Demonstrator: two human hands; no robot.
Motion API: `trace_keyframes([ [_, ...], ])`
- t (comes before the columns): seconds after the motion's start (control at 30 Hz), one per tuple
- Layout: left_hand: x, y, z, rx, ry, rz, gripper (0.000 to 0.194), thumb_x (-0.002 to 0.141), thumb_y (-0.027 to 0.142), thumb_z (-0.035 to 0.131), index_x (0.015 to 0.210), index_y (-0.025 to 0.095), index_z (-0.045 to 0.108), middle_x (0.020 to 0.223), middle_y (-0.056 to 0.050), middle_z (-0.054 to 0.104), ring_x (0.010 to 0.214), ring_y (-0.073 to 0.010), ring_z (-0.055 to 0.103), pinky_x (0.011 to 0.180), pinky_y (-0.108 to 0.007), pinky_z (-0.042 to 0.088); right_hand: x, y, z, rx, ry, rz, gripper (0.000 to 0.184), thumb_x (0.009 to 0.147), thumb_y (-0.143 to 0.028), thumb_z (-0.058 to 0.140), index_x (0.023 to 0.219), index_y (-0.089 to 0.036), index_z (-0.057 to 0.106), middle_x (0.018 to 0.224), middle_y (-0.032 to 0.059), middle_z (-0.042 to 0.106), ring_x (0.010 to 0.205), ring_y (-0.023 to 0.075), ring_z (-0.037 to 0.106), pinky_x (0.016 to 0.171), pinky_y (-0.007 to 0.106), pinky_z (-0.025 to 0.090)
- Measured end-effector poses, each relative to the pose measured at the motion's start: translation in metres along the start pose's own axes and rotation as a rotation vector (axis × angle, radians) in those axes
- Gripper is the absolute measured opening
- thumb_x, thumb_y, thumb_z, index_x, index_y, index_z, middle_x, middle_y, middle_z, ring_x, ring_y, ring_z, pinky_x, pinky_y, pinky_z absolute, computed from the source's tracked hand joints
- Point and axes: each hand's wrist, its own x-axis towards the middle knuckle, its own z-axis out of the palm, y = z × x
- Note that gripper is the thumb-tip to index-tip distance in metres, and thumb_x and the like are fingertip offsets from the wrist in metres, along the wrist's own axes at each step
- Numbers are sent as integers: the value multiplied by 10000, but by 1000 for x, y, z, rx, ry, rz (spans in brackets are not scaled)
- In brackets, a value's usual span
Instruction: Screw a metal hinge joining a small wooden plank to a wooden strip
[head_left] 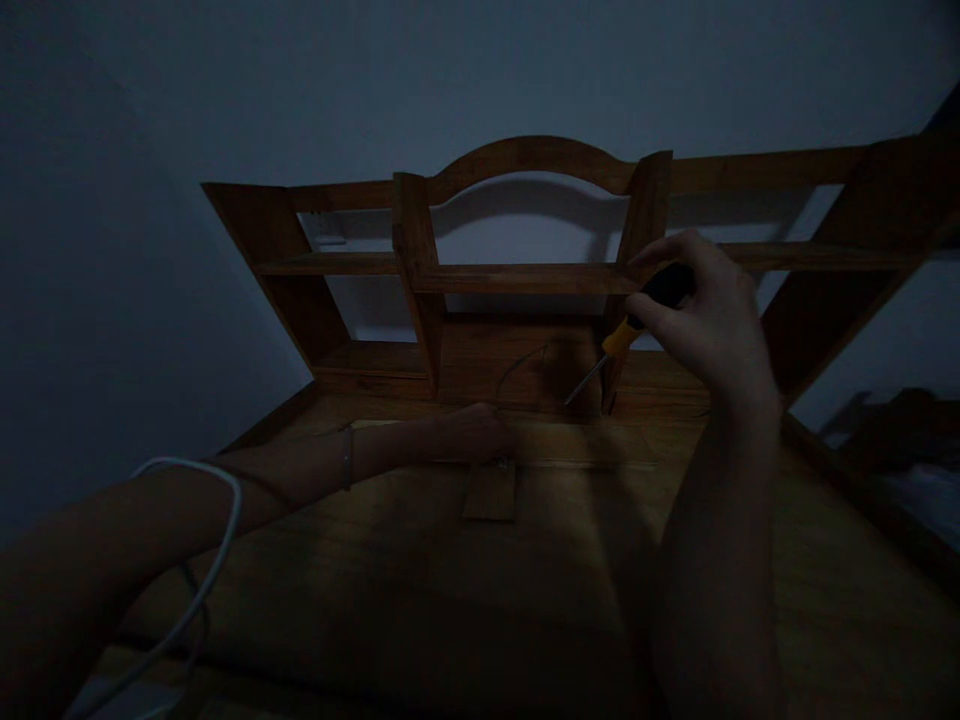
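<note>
My right hand point(709, 310) is raised over the desk and grips a screwdriver point(619, 338) by its black and yellow handle. The metal shaft points down and to the left, its tip in the air. Lower down, my left hand point(476, 432) rests at a long wooden board point(585, 443) lying on the desk. Its fingers look closed, but dim light hides what they hold. Just below them lies a small wooden piece point(490, 495), with a tiny shiny bit at its upper edge. A thin cord point(517, 365) rises behind the left hand.
A wooden shelf unit point(517, 278) with several compartments stands at the back of the wooden desk point(525, 600), against a pale wall point(480, 70). A white cable point(234, 510) loops over my left forearm. At the far right are dark, indistinct items point(900, 430).
</note>
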Motion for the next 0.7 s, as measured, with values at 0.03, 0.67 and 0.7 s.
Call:
trace_keyframes([
  [0.03, 0, -2, 0, -3, -8, 25, 147, 963, 244, 520, 1000, 210, 658, 964, -61, 723, 871, -213, 669, 788, -326, 474, -1, 1, -1, -5, 4, -1, 332, 705, -124, 644, 1015, -243, 634, 1024, 9, 676, 985, 231, 638, 861, 391, 487],
  [0.67, -7, -9, -2, -40, -44, 94, 237, 964, 237, 507, 1185, 204, 585, 1157, -79, 693, 1053, -224, 634, 937, -336, 437, -4, 3, -7, -55, 24, -6, 343, 712, -132, 631, 1027, -268, 636, 1034, 7, 682, 987, 241, 645, 871, 414, 492],
  [0.7, -7, -8, -2, -49, -51, 94, 254, 963, 240, 510, 1203, 205, 585, 1161, -78, 693, 1051, -223, 634, 933, -329, 439, -4, 3, -6, -51, 22, -5, 345, 711, -135, 633, 1029, -268, 636, 1037, 9, 681, 992, 242, 645, 871, 413, 491],
])
